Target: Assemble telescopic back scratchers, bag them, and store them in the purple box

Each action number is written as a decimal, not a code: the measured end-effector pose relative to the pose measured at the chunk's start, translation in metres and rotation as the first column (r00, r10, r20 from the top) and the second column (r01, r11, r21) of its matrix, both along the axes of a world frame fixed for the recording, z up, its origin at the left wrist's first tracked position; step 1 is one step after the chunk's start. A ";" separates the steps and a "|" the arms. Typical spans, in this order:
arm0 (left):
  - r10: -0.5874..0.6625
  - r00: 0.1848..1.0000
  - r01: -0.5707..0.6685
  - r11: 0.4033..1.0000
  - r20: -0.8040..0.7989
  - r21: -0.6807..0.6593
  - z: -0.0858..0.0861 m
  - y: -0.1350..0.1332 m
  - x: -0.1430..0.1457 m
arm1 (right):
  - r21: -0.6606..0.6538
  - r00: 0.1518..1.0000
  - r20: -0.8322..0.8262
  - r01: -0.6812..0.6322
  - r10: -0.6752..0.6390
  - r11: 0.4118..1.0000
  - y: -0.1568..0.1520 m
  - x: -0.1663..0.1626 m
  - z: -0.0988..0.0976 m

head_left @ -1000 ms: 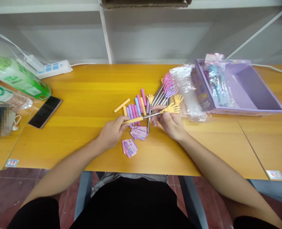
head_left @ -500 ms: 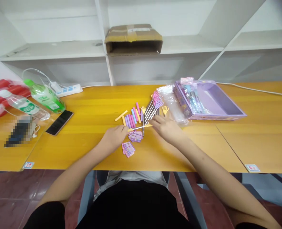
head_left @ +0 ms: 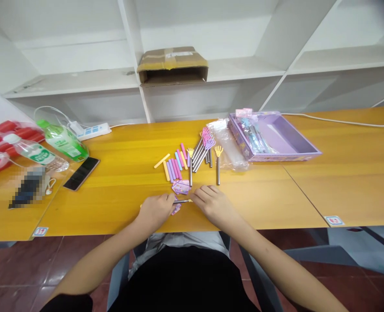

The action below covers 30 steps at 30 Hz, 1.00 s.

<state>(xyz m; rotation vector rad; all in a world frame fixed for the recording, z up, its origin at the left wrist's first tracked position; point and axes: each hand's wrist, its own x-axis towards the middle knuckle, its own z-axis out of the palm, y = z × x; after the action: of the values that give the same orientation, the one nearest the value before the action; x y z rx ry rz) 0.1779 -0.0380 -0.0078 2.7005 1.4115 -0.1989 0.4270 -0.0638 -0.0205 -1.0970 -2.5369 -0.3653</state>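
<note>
My left hand (head_left: 156, 211) is closed around a small back scratcher (head_left: 181, 201) with a thin metal rod; a bit of yellow shows past its far side. The fingers of my right hand (head_left: 214, 203) are closed at the yellow tip, partly covering it. Below the rod, purple printed cards (head_left: 176, 209) are half hidden by my left hand. Another fan of cards (head_left: 181, 187) lies just above. Beyond are several coloured handle tubes (head_left: 174, 169), a pile of back scratchers (head_left: 201, 151) with pink and purple heads, and two yellow-headed back scratchers (head_left: 218, 167).
A purple tray (head_left: 289, 134) holding wrapped items stands at the right, beside clear plastic bags (head_left: 230, 147). To the left are a phone (head_left: 81, 173), two bottles (head_left: 65, 141), and a power strip (head_left: 96, 131). A cardboard box (head_left: 172, 65) sits on the shelf behind.
Both hands have come closer to the table's front edge with the back scratcher, which now lies over the lower cards. My left hand covers more of it. The view has shifted slightly.
</note>
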 end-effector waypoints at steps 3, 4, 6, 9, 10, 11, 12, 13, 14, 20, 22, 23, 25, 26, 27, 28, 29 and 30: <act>0.007 1.000 -0.007 1.000 0.007 -0.023 -0.003 -0.001 -0.003 | -0.028 0.999 -0.032 -0.005 0.005 1.000 -0.007 0.002 -0.003; 0.006 1.000 -0.006 1.000 0.009 -0.022 -0.004 -0.001 -0.004 | -0.035 0.999 -0.041 -0.005 0.004 0.999 -0.009 0.002 -0.004; 0.003 1.000 -0.002 1.000 0.007 -0.018 -0.004 -0.002 -0.006 | -0.039 0.999 -0.054 -0.007 0.005 0.999 -0.013 0.004 -0.004; -0.004 1.000 0.004 1.000 -0.014 -0.007 -0.004 -0.002 -0.011 | -0.021 0.998 -0.059 0.000 -0.002 1.000 -0.017 0.008 -0.005; -0.004 0.999 0.004 1.000 -0.033 -0.003 -0.004 -0.001 -0.014 | -0.012 0.998 -0.061 0.008 -0.009 1.000 -0.018 0.012 -0.005; 0.001 0.998 -0.001 1.000 -0.059 0.004 -0.004 0.000 -0.019 | -0.005 0.998 -0.064 0.018 -0.018 1.000 -0.018 0.018 -0.006; 0.012 0.996 -0.011 1.000 -0.088 0.013 -0.005 0.001 -0.025 | 0.000 0.997 -0.066 0.031 -0.031 1.000 -0.018 0.027 -0.008; 0.028 0.993 -0.025 0.999 -0.114 0.026 -0.005 0.003 -0.033 | 0.004 0.997 -0.069 0.046 -0.045 0.999 -0.019 0.038 -0.010; 0.053 0.989 -0.047 0.998 -0.136 0.047 -0.006 0.006 -0.043 | 0.006 0.995 -0.071 0.065 -0.064 0.998 -0.019 0.053 -0.013; 0.184 0.973 -0.151 0.965 -0.142 0.215 -0.009 0.023 -0.136 | 0.073 0.965 -0.123 0.242 -0.232 0.967 -0.032 0.187 -0.033; 0.173 0.976 -0.138 0.961 -0.133 0.241 -0.009 0.026 -0.163 | 0.071 0.940 -0.165 0.312 -0.298 0.947 -0.039 0.223 -0.040; 0.152 0.979 -0.117 0.966 -0.139 0.232 -0.009 0.026 -0.173 | 0.054 0.936 -0.168 0.321 -0.308 0.945 -0.043 0.235 -0.043; 0.135 0.981 -0.103 0.970 -0.140 0.218 -0.008 0.024 -0.183 | 0.000 0.921 -0.170 0.357 -0.352 0.934 -0.048 0.247 -0.049; 0.127 0.983 -0.098 0.974 -0.135 0.206 -0.007 0.024 -0.184 | -0.027 0.914 -0.171 0.368 -0.367 0.929 -0.049 0.247 -0.051; 0.124 0.985 -0.098 0.975 -0.123 0.197 -0.007 0.023 -0.183 | -0.052 0.910 -0.171 0.375 -0.379 0.925 -0.050 0.245 -0.053; 0.122 0.987 -0.100 0.976 -0.107 0.195 -0.007 0.023 -0.181 | -0.070 0.909 -0.172 0.373 -0.380 0.925 -0.051 0.242 -0.055; 0.129 0.988 -0.108 0.972 -0.090 0.208 -0.007 0.023 -0.179 | -0.086 0.909 -0.174 0.370 -0.380 0.925 -0.051 0.238 -0.056; 0.142 0.987 -0.121 0.964 -0.074 0.235 -0.008 0.023 -0.177 | -0.096 0.908 -0.175 0.369 -0.380 0.925 -0.051 0.235 -0.058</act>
<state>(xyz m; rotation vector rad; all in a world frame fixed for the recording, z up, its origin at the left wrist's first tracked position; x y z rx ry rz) 0.0008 -0.0147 -0.0155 2.7931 1.7348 -0.1586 0.6620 -0.1152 -0.0784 -1.5694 -2.1766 -0.2636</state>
